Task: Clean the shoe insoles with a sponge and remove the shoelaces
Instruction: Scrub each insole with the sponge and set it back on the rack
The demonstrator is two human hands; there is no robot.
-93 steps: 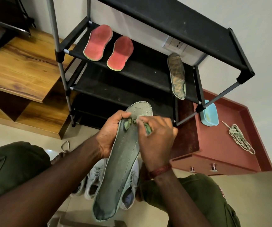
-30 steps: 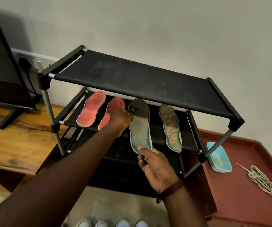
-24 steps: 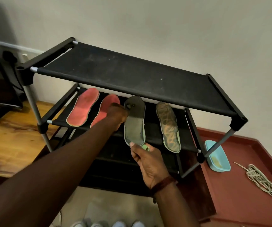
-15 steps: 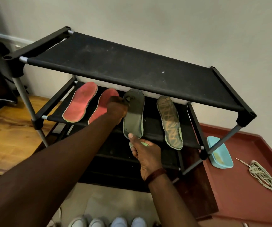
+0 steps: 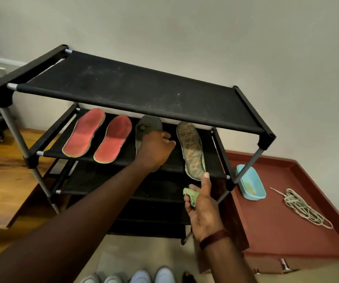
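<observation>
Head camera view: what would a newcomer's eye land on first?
Two red foam insoles stand out on the middle shelf of the black fabric shoe rack. Beside them the left hand rests on a grey insole, while the right hand below grips a crumpled green sponge. Pale coiled shoelaces lie on the red-brown cabinet at right.

- The grey insole, before held up in both hands, now lies on the middle shelf, under the left hand.
- The right hand has left its heel and moved right, gripping the green sponge, near the patterned insole.
</observation>
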